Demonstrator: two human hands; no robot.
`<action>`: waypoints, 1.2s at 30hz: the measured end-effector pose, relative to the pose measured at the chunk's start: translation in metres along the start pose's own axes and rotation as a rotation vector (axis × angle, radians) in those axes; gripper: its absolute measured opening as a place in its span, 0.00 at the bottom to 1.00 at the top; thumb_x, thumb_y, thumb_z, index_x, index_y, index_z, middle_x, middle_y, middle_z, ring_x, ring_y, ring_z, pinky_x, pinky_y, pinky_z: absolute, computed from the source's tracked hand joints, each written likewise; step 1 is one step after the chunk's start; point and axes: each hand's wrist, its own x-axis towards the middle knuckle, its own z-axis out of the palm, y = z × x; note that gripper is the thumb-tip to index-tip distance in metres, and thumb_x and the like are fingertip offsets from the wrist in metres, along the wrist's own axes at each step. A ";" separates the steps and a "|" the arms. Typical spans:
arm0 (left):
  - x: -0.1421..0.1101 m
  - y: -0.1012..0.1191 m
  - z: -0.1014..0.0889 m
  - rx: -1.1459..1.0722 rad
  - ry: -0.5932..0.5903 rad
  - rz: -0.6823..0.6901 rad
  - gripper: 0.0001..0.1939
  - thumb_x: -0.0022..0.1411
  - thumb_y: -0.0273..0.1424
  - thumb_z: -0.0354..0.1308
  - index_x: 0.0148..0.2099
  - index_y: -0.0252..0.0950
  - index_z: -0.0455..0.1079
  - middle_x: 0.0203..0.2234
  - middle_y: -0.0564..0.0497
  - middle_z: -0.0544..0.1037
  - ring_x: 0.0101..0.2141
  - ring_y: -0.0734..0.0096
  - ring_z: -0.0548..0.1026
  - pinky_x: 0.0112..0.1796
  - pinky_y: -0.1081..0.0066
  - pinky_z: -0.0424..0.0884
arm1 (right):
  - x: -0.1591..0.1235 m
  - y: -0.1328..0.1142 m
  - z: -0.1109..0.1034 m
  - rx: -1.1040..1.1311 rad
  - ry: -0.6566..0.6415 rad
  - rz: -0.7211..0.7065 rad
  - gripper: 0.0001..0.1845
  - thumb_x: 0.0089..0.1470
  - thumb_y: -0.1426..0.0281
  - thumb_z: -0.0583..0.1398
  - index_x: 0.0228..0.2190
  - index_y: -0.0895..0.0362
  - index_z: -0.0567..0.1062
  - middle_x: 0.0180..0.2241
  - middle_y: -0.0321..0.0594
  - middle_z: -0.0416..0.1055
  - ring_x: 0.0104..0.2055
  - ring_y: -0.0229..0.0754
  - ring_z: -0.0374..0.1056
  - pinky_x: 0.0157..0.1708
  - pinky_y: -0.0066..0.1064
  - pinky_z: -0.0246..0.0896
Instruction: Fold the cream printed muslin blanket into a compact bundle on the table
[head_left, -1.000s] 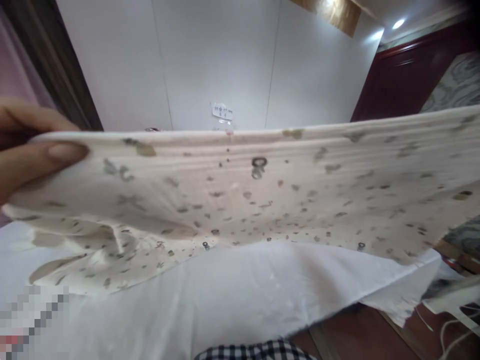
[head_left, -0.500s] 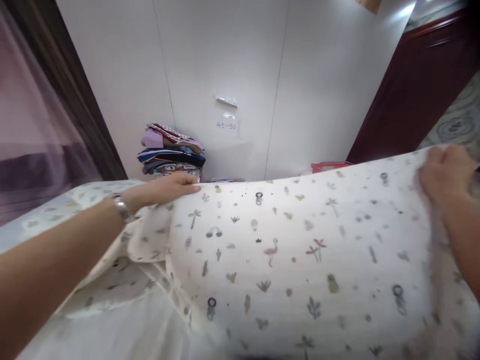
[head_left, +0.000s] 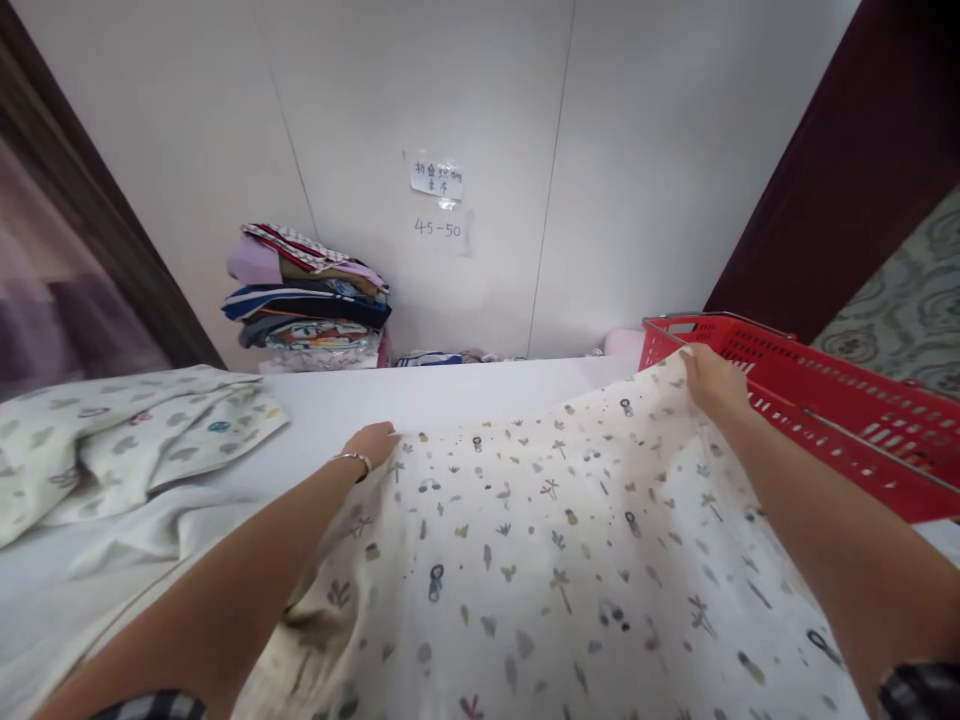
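A white cloth printed with small flamingos, palms and cacti (head_left: 525,540) spreads between my hands and hangs down toward me. My left hand (head_left: 373,445), with a bracelet at the wrist, grips its far left part with the fingers closed. At the far right corner, my right hand (head_left: 716,380) pinches the edge and holds it higher than the left side. The stretch of edge between the hands is drawn fairly taut. Loose folds gather beneath my left forearm.
Another printed cloth (head_left: 180,430) lies crumpled on the white table (head_left: 450,390) at the left. A pile of folded clothes (head_left: 307,295) stands against the wall. The red plastic basket (head_left: 825,400) is close beside my right hand. Paper labels (head_left: 439,230) are stuck to the wall.
The cloth has been lowered and drawn out, showing more of the table and basket. My right hand has moved left in view; my left hand has shifted down and stays on the edge.
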 end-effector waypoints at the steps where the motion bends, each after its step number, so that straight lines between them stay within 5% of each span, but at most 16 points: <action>1: 0.001 -0.003 0.004 -0.003 0.001 -0.014 0.17 0.56 0.35 0.44 0.41 0.34 0.69 0.41 0.40 0.75 0.41 0.58 0.72 0.38 0.66 0.67 | 0.001 -0.003 0.009 -0.007 -0.022 -0.001 0.23 0.62 0.61 0.40 0.49 0.59 0.64 0.40 0.51 0.70 0.38 0.49 0.67 0.36 0.35 0.54; 6: 0.011 -0.010 0.009 -0.010 0.035 -0.071 0.17 0.58 0.36 0.43 0.42 0.36 0.69 0.42 0.41 0.75 0.42 0.59 0.72 0.38 0.66 0.67 | 0.016 -0.009 0.046 -0.029 -0.129 -0.023 0.23 0.62 0.62 0.39 0.46 0.59 0.66 0.40 0.51 0.71 0.38 0.49 0.68 0.37 0.37 0.58; 13: 0.025 -0.010 0.008 -0.006 0.077 -0.169 0.18 0.58 0.37 0.42 0.43 0.34 0.68 0.43 0.37 0.74 0.42 0.54 0.73 0.37 0.63 0.67 | 0.045 -0.018 0.067 -0.159 -0.064 -0.092 0.21 0.62 0.64 0.39 0.45 0.60 0.64 0.40 0.52 0.69 0.37 0.50 0.70 0.35 0.39 0.61; 18: 0.025 -0.013 0.013 -0.014 0.065 -0.135 0.17 0.57 0.36 0.44 0.42 0.35 0.69 0.43 0.40 0.75 0.42 0.56 0.73 0.37 0.65 0.67 | 0.030 -0.025 0.103 -0.214 -0.196 -0.228 0.19 0.62 0.66 0.40 0.44 0.61 0.64 0.39 0.53 0.69 0.36 0.49 0.70 0.33 0.38 0.62; 25: 0.023 -0.014 0.011 -0.046 0.088 -0.093 0.14 0.58 0.35 0.45 0.39 0.36 0.70 0.40 0.44 0.76 0.41 0.62 0.73 0.38 0.70 0.66 | 0.017 -0.027 0.134 -0.109 -0.356 -0.115 0.20 0.61 0.66 0.41 0.48 0.62 0.63 0.38 0.55 0.70 0.38 0.52 0.69 0.33 0.40 0.62; 28: 0.017 -0.009 0.004 -0.066 0.114 -0.072 0.14 0.58 0.34 0.46 0.39 0.35 0.70 0.39 0.44 0.76 0.41 0.63 0.73 0.39 0.71 0.66 | 0.009 -0.031 0.142 -0.100 -0.312 -0.134 0.24 0.57 0.67 0.47 0.54 0.63 0.57 0.45 0.59 0.66 0.46 0.57 0.65 0.39 0.46 0.60; 32: -0.003 0.002 -0.009 -0.087 0.160 0.018 0.13 0.59 0.34 0.46 0.40 0.35 0.70 0.39 0.45 0.76 0.41 0.64 0.72 0.40 0.71 0.66 | -0.006 -0.072 0.139 0.086 -0.131 -0.265 0.28 0.54 0.68 0.50 0.56 0.64 0.56 0.55 0.59 0.58 0.56 0.58 0.54 0.50 0.51 0.52; 36: -0.037 0.029 -0.021 -0.106 0.198 0.218 0.12 0.60 0.33 0.46 0.41 0.37 0.70 0.39 0.47 0.76 0.41 0.66 0.72 0.42 0.70 0.65 | -0.048 -0.168 0.102 0.627 -0.332 -0.458 0.25 0.55 0.65 0.49 0.53 0.57 0.62 0.53 0.46 0.63 0.54 0.46 0.59 0.52 0.38 0.56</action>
